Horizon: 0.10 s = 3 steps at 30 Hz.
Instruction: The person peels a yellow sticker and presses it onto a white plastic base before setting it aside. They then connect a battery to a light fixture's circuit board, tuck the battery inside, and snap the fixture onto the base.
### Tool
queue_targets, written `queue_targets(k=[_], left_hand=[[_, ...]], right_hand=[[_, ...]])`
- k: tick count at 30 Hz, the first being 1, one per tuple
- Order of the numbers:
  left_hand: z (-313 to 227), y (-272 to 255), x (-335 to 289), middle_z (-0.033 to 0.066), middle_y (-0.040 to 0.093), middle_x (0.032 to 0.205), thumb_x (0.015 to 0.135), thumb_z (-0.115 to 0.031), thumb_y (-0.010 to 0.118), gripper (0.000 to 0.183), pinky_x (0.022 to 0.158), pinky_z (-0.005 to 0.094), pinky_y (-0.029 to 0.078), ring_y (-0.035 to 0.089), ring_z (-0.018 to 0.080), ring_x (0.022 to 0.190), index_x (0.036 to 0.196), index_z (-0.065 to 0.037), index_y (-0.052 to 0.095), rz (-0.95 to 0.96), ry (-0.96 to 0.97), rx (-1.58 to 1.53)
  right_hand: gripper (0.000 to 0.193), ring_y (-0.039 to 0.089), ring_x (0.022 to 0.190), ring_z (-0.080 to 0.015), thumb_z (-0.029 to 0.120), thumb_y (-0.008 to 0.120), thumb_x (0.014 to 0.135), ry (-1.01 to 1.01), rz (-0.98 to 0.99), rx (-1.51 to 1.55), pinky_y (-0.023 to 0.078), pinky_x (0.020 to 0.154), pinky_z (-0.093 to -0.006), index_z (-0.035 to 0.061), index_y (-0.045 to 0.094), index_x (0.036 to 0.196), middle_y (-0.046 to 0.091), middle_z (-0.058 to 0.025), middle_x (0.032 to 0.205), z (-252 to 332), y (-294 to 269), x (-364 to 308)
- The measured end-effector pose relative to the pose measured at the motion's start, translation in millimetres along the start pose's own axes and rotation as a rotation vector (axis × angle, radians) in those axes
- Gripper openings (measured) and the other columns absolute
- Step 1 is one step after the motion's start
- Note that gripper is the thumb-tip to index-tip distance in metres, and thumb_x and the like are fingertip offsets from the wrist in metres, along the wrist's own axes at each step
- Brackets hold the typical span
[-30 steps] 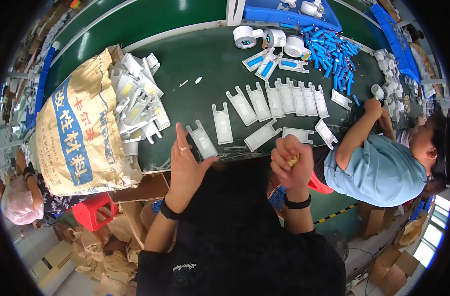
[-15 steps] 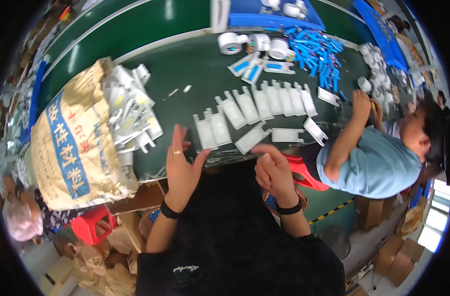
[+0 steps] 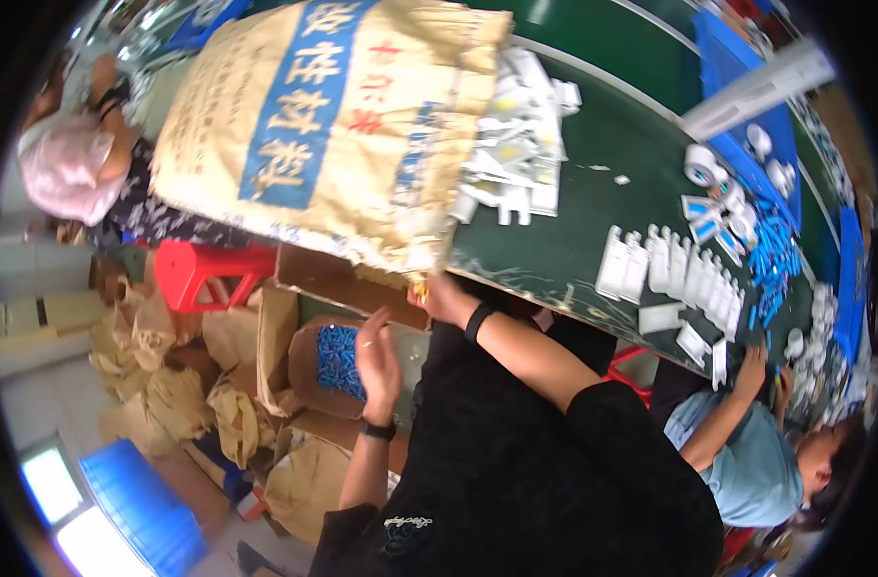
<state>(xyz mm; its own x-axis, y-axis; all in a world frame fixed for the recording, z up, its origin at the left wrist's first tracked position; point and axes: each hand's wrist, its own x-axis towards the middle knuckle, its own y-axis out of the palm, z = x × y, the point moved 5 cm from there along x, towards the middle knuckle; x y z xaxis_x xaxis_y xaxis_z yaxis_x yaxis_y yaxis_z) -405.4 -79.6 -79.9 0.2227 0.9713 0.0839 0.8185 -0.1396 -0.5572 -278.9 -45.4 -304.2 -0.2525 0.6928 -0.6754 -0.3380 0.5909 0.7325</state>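
My left hand (image 3: 378, 363) hangs below the table edge with fingers stretched out, empty, next to an open cardboard box holding small blue cylindrical parts (image 3: 338, 362). At the front edge of the table, my right hand (image 3: 447, 300) has its fingers closed by the frayed lower rim of a large tan sack (image 3: 391, 144). Something small and yellowish shows at those fingertips, too blurred to name. White flat plastic pieces (image 3: 521, 144) spill from the sack's mouth onto the green table.
Several white plastic housings (image 3: 670, 264) stand in a row on the table, right of the sack. Blue cylinders (image 3: 774, 255) and white round parts (image 3: 703, 165) lie beyond. A co-worker in blue (image 3: 747, 462) sits at right. A red stool (image 3: 203, 274) and brown paper bags (image 3: 155, 327) stand at left.
The view has swung left and down, so the sack and floor boxes fill more of it. My right hand has crossed to the sack's edge; my left hand has dropped below the table.
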Motion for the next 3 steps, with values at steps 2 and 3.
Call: queue_targets(k=[2,3], left_hand=[[-9,12,25,0.0199,0.056,0.139,0.103,-0.015,0.051,0.035,0.117,0.0420,0.029,0.046,0.0323,0.137,0.135,-0.001,0.055,0.167,0.214,0.068],[-2,-2,23,0.0199,0.056,0.139,0.103,-0.015,0.051,0.035,0.117,0.0420,0.029,0.046,0.0323,0.137,0.135,-0.001,0.055,0.138,0.199,0.075]], right_hand=[[0.032,0.059,0.103,-0.0213,0.034,0.049,0.103,-0.088,0.249,-0.030,0.046,0.093,-0.0398,0.0094,0.056,0.122,0.064,-0.0071,0.111,1,17,27],[0.045,0.054,0.122,-0.0244,0.036,0.049,0.103,-0.205,0.491,-0.021,0.040,0.108,-0.0431,0.0110,0.047,0.140,0.061,-0.0106,0.128,4,30,29]])
